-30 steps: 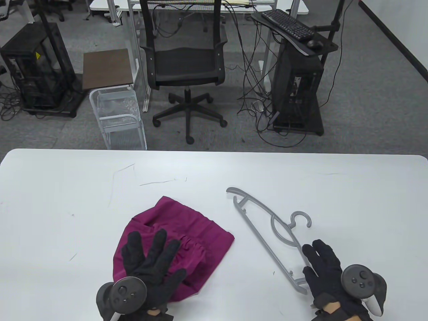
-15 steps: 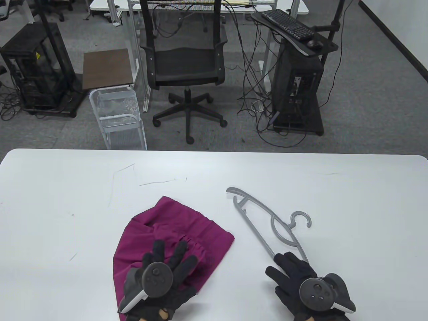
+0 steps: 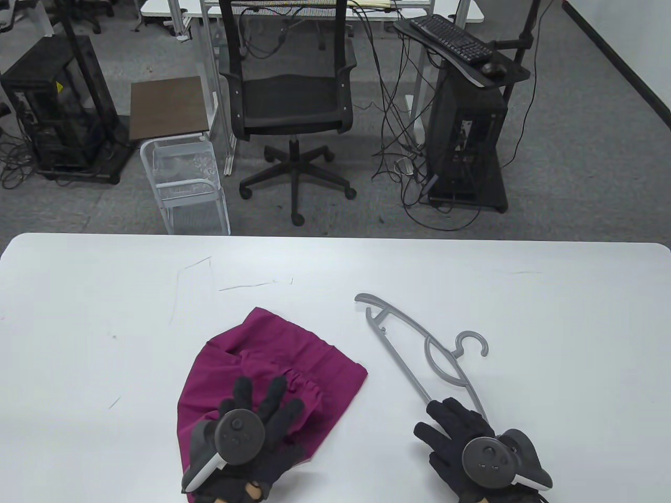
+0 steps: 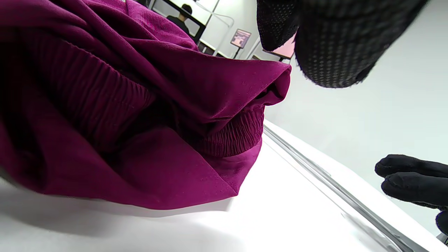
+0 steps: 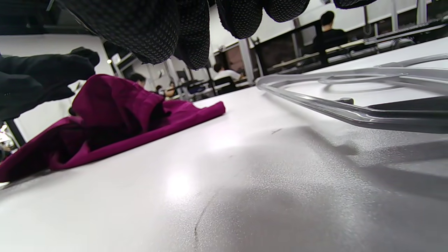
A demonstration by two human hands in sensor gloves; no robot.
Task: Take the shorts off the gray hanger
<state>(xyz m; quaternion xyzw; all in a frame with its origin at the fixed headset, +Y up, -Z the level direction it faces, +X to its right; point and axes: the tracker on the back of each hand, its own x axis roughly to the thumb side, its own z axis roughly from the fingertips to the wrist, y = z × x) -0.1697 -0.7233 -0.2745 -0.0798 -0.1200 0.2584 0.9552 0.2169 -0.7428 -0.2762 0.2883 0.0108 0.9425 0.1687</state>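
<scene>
1. The crumpled magenta fabric shorts [image 3: 272,374] lie on the white surface [image 3: 105,314] near its front edge, left of centre, apart from the hanger.
2. The thin gray plastic hanger [image 3: 419,356] lies flat and diagonal to the right of the shorts, its hook toward the right edge.
3. The left hand [image 3: 257,429], in a black glove, hovers palm down over the near part of the shorts, fingers [image 3: 242,390] spread and extended, gripping nothing.
4. The right hand [image 3: 461,435] is palm down over the hanger's near end, fingers [image 3: 445,411] extended and loosely spread; whether they touch the hanger cannot be told.
</scene>
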